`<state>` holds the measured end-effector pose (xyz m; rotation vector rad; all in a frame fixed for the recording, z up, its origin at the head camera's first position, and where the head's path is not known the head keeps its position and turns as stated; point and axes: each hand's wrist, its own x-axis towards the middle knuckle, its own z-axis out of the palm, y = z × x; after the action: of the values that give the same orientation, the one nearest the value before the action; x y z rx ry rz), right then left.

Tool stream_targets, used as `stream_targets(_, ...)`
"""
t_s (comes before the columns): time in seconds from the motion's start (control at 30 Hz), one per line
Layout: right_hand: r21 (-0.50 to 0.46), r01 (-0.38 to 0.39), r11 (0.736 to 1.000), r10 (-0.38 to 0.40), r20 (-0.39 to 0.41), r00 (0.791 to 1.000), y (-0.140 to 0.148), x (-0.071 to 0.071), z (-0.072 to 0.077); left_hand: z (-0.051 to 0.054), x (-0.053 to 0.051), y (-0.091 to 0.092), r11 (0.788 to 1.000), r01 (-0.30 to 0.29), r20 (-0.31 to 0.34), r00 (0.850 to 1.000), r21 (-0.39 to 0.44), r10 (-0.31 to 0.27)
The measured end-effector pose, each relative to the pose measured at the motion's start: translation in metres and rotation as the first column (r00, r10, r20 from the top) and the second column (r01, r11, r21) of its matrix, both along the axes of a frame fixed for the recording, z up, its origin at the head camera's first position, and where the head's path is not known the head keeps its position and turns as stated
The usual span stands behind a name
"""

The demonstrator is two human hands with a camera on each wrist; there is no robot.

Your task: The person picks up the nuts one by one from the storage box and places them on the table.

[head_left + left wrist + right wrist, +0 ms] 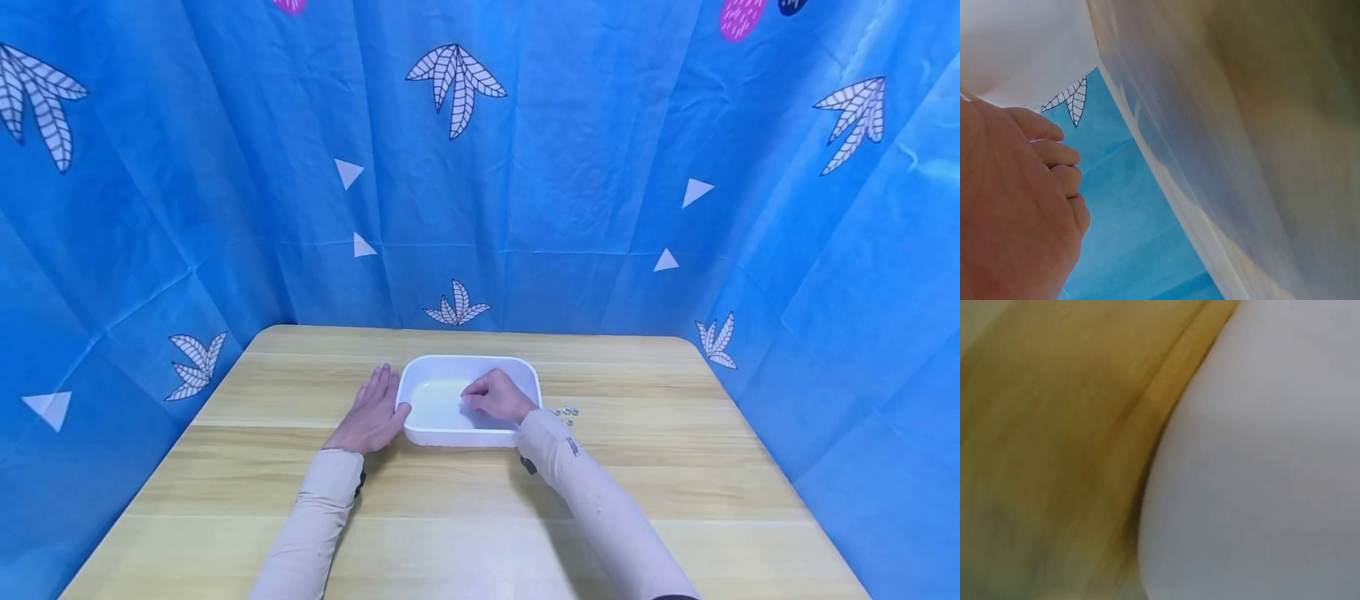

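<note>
A white rectangular basin (468, 437) with rounded corners stands on the wooden table in the head view. My left hand (371, 414) lies along its left side, fingers extended forward and the thumb touching the rim. In the left wrist view, the left palm (1016, 206) shows beside the white basin wall (1022, 56). Over the inside of the basin is my right hand (498, 396), its fingers bent and fingertips close to the thumb; whether something small is between them cannot be made out. Just right of the basin lie several small metal pieces (567, 411), nut-like in shape.
The light wooden table (450, 517) has rounded back corners. Blue patterned curtains (570, 167) hang behind it and along both sides. In the right wrist view, the basin's outer wall (1260, 487) fills the right half, beside blurred wood.
</note>
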<state>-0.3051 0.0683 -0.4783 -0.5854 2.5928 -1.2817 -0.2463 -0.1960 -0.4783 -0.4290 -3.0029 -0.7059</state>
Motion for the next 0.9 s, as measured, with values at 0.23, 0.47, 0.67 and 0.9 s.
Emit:
stream_targets(0.23, -0.085, 0.014, 0.996, -0.005, 0.105, 0.994, 0.004, -0.001, 0.001, 0.001, 0.000, 0.000, 1.000, 0.001, 0.008, 1.000, -0.021, -0.001)
stream_targets(0.47, -0.144, 0.039, 0.989, 0.000, 0.259, 0.966, 0.007, 0.000, 0.006, 0.000, -0.001, 0.000, 1.000, 0.000, 0.015, 1.000, -0.025, 0.000)
stream_targets(0.67, -0.213, 0.067, 0.975, 0.013, 0.354, 0.935, 0.010, 0.000, 0.009, 0.000, -0.001, 0.000, 1.000, 0.000, 0.008, 1.000, -0.027, 0.001)
stream_targets(0.9, -0.257, 0.093, 0.962, 0.011, 0.377, 0.926, 0.011, 0.001, 0.013, -0.001, -0.002, -0.001, 0.999, -0.001, 0.014, 1.000, -0.034, 0.002)
